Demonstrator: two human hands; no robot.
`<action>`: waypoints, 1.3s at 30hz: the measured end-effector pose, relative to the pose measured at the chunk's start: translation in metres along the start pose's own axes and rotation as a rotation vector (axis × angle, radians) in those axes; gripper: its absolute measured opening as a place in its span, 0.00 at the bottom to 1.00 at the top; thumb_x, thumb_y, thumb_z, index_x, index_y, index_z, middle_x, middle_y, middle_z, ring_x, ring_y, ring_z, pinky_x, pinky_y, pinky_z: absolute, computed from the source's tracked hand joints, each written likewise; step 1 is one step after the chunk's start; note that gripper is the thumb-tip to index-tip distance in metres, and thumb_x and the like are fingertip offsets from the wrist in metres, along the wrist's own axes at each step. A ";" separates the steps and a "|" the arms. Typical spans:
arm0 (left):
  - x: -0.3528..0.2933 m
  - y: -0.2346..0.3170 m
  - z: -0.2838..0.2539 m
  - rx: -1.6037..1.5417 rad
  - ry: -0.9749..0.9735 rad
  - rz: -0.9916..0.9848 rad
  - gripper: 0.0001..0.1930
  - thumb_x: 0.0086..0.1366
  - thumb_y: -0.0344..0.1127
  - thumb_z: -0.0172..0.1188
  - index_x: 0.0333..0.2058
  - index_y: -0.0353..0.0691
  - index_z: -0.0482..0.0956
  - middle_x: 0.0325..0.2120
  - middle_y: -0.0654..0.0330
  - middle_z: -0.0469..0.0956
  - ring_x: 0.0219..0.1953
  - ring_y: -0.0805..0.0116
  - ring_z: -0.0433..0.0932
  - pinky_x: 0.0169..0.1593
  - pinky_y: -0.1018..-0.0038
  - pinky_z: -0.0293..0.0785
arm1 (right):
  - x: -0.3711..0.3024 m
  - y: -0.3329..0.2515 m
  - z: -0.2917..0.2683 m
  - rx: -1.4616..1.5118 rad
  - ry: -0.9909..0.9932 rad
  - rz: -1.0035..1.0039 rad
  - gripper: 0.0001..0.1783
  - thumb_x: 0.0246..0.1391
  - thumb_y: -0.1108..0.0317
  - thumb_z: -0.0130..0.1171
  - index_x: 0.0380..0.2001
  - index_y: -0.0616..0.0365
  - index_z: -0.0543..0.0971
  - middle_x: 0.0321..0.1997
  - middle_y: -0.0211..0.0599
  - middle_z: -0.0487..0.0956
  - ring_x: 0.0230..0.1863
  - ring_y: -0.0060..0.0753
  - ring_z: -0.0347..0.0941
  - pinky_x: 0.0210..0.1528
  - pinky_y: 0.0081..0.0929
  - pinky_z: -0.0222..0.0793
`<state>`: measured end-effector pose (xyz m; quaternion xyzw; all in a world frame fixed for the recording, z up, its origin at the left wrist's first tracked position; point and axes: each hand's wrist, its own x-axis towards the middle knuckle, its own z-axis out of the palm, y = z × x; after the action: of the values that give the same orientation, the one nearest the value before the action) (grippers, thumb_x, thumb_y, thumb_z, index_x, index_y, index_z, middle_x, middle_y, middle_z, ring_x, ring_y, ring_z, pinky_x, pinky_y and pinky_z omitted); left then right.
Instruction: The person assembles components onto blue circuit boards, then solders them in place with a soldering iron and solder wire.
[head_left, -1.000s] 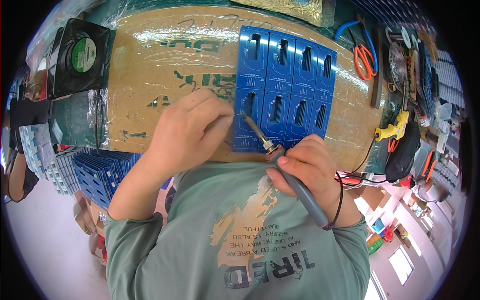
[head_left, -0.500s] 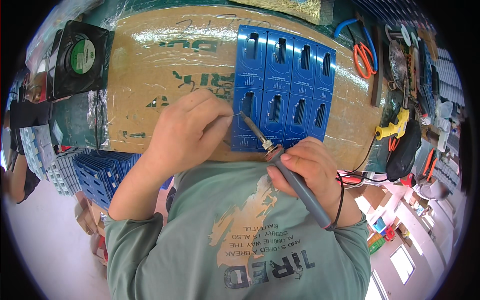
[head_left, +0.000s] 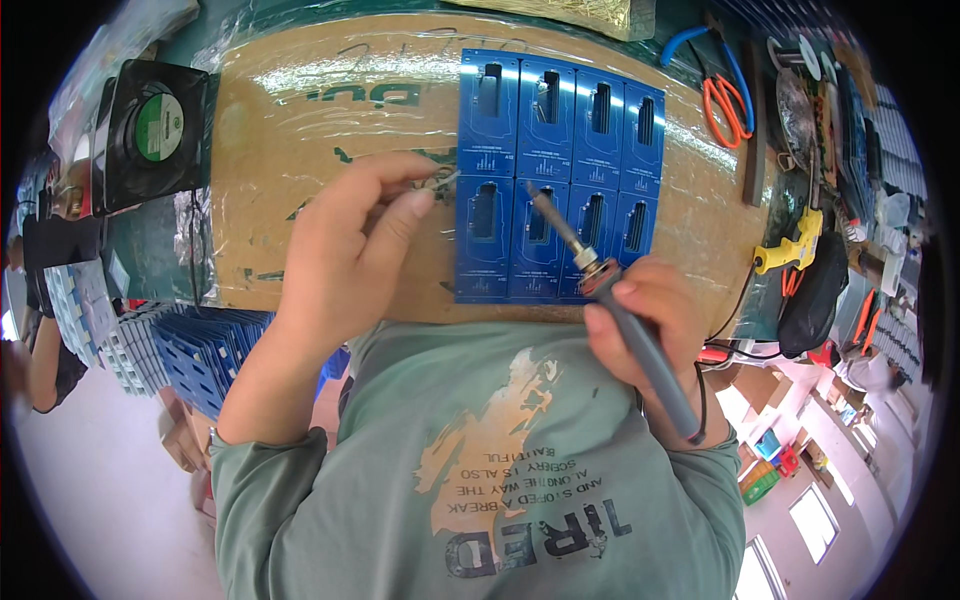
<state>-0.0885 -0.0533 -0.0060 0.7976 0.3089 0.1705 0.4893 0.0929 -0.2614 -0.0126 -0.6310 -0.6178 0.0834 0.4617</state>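
Observation:
A panel of blue circuit boards, each with a slot-shaped cutout, lies on the cardboard sheet in front of me. My right hand is wrapped round the grey handle of a soldering iron. The iron's tip points up and left over the lower row of boards; whether it touches is hard to tell. At the panel's left edge, my left hand pinches a thin, silvery solder wire, whose end reaches just to that edge.
A black fan stands at the left, above stacked blue boards. Orange-and-blue-handled pliers lie at the far right, near a dark bar and a yellow glue gun. Plastic film covers the cardboard.
The soldering iron has moved right with my right hand, away from the lower-left board. My left hand has moved slightly up and left, its fingers looser. The panel has shifted slightly left.

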 end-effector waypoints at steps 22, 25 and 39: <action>0.019 0.012 0.029 0.327 -0.012 0.417 0.07 0.54 0.24 0.67 0.32 0.39 0.80 0.29 0.57 0.78 0.33 0.58 0.78 0.36 0.68 0.74 | -0.013 0.014 -0.007 0.179 0.135 0.254 0.19 0.45 0.77 0.70 0.41 0.61 0.75 0.33 0.41 0.82 0.28 0.33 0.76 0.31 0.27 0.71; 0.021 0.012 0.029 0.332 -0.021 0.427 0.07 0.54 0.24 0.67 0.32 0.39 0.80 0.28 0.58 0.78 0.33 0.58 0.77 0.36 0.68 0.73 | -0.013 0.016 -0.005 0.204 0.155 0.237 0.19 0.44 0.77 0.70 0.41 0.61 0.75 0.31 0.40 0.81 0.28 0.34 0.76 0.30 0.27 0.70; 0.022 0.013 0.031 0.326 -0.031 0.405 0.07 0.53 0.24 0.67 0.30 0.38 0.80 0.27 0.58 0.78 0.32 0.58 0.77 0.36 0.68 0.73 | -0.012 0.017 -0.005 0.163 0.148 0.168 0.19 0.41 0.76 0.71 0.39 0.61 0.76 0.27 0.39 0.79 0.24 0.36 0.75 0.26 0.27 0.68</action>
<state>-0.0499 -0.0638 -0.0100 0.9140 0.1590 0.2006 0.3149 0.1056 -0.2705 -0.0273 -0.6454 -0.5184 0.1247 0.5470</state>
